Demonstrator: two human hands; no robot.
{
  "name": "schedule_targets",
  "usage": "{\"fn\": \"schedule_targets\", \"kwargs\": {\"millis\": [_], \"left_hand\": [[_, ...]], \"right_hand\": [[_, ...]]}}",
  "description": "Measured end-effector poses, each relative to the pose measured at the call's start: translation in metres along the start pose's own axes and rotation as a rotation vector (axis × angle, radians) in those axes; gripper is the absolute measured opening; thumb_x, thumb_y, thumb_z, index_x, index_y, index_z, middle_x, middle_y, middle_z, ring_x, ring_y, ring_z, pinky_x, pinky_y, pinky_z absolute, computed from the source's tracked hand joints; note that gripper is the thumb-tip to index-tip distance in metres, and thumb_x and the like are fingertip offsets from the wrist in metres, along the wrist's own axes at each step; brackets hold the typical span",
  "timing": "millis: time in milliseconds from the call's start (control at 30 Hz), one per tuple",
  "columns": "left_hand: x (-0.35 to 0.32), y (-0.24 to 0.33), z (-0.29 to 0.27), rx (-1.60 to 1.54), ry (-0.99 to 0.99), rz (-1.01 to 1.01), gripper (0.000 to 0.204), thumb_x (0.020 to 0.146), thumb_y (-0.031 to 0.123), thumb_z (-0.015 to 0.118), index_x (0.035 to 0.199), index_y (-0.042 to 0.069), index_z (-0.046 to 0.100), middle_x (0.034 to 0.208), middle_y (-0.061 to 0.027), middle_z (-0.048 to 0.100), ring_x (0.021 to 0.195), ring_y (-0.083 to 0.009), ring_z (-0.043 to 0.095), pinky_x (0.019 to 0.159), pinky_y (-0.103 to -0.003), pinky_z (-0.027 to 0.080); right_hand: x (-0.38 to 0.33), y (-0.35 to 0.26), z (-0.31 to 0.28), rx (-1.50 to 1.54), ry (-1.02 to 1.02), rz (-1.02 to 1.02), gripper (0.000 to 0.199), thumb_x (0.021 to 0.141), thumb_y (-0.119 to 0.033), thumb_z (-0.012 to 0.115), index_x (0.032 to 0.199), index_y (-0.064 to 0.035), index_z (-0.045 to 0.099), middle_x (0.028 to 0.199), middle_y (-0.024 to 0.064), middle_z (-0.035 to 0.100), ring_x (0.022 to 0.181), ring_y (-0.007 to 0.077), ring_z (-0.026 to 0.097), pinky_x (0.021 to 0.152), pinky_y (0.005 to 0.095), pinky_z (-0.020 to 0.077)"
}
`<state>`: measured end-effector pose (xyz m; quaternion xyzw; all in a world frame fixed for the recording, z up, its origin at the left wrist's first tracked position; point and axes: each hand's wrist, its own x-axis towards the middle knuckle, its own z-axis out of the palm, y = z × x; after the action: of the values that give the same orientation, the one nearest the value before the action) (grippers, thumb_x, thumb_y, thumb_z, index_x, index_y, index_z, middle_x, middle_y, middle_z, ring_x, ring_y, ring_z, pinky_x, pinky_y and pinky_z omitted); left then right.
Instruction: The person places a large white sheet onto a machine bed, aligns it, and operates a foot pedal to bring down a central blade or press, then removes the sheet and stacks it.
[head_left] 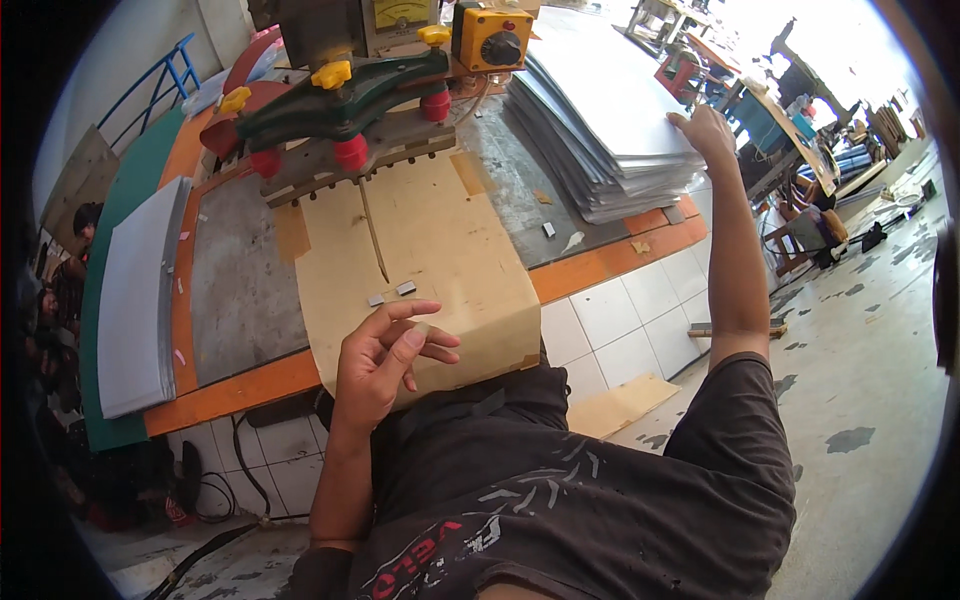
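Observation:
My left hand (pixel 385 360) hovers over the near end of a tan board (pixel 440 240), its fingers loosely bent and apart, with nothing seen in them. Two small dark-and-light blocks (pixel 405 288) lie on the board just beyond its fingertips, near the end of a thin brown strip (pixel 373 235). Out to the right, my right hand (pixel 708 135) is at the edge of a tall stack of white sheets (pixel 620 100). Its thumb lies over the top sheet and the fingers bend around the edge, partly hidden; the hand looks closed on that sheet.
A press head with a dark green bracket (pixel 345 115), yellow knobs and red feet stands over the board's far end. Beside it is a yellow control box (pixel 490 38) with a black dial. Another white stack (pixel 140 300) lies at left on a green board (pixel 115 430). Orange edging (pixel 235 388) borders the table.

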<state>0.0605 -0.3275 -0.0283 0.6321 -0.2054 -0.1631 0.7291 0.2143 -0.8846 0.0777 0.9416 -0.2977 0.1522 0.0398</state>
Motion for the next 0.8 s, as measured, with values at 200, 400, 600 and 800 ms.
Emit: {"fn": "schedule_targets", "kwargs": {"millis": [200,400,600,800], "left_hand": [[0.000,-0.008,0.003,0.057,0.038,0.010,0.030,0.107,0.018,0.053,0.130,0.001,0.061,0.102,-0.0135,0.077,0.089,-0.0176,0.077,0.051,-0.018,0.043],[-0.004,-0.002,0.000,0.087,0.107,0.037,0.029,0.106,0.017,0.054,0.128,0.001,0.062,0.097,-0.0121,0.078,0.087,-0.0168,0.077,0.050,-0.018,0.040],[-0.003,-0.010,-0.016,0.084,0.177,0.138,0.028,0.105,0.015,0.054,0.126,-0.001,0.063,0.091,-0.0151,0.077,0.075,-0.0190,0.076,0.047,-0.019,0.040],[-0.026,-0.004,-0.032,0.062,0.310,0.189,0.025,0.105,0.010,0.053,0.124,-0.001,0.064,0.090,-0.0123,0.077,0.075,-0.0157,0.074,0.051,-0.019,0.040]], "right_hand": [[-0.020,-0.013,-0.017,-0.059,0.008,0.019,0.061,0.089,-0.055,0.073,0.113,0.0010,0.070,0.121,0.0244,0.071,0.115,0.0379,0.068,0.094,0.0499,0.0534],[-0.016,-0.019,-0.013,-0.033,0.045,0.042,0.058,0.089,-0.048,0.076,0.120,-0.0004,0.066,0.123,0.0227,0.071,0.117,0.0370,0.068,0.096,0.0490,0.0534],[-0.006,-0.016,-0.029,-0.075,-0.087,0.015,0.061,0.088,-0.048,0.076,0.125,-0.0009,0.063,0.124,0.0216,0.070,0.118,0.0364,0.067,0.097,0.0487,0.0531],[0.013,-0.022,0.003,-0.099,0.000,-0.127,0.060,0.086,-0.048,0.073,0.126,-0.0042,0.065,0.137,0.0206,0.064,0.128,0.0376,0.060,0.105,0.0503,0.0478]]}}
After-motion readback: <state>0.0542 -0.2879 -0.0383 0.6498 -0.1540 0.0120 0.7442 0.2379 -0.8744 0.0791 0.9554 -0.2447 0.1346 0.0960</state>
